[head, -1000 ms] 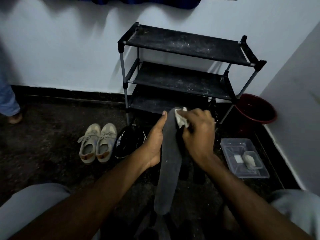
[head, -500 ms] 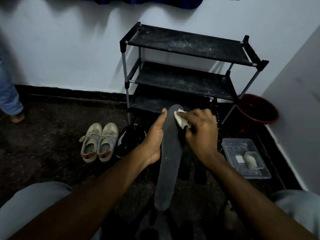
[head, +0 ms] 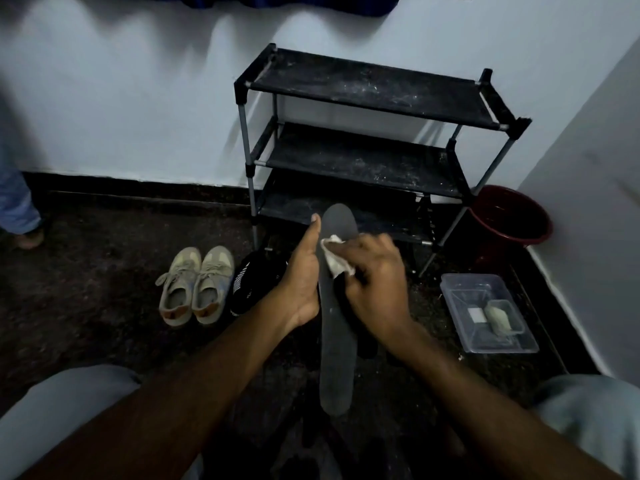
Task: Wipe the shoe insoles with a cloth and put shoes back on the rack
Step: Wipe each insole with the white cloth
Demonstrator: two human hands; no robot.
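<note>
Flex seems likely in the long dark-grey insole (head: 334,358) your left hand (head: 301,278) clasps mid-edge, right hand (head: 377,292) pinching crumpled white cloth (head: 337,263) alongside.

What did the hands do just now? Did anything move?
The right hand slid the cloth down the insole, away from its tip and toward the person, so the tip now shows. Nothing was picked up or let go. The left hand still holds the insole, and the beige shoes, rack and bucket stayed put.
</note>
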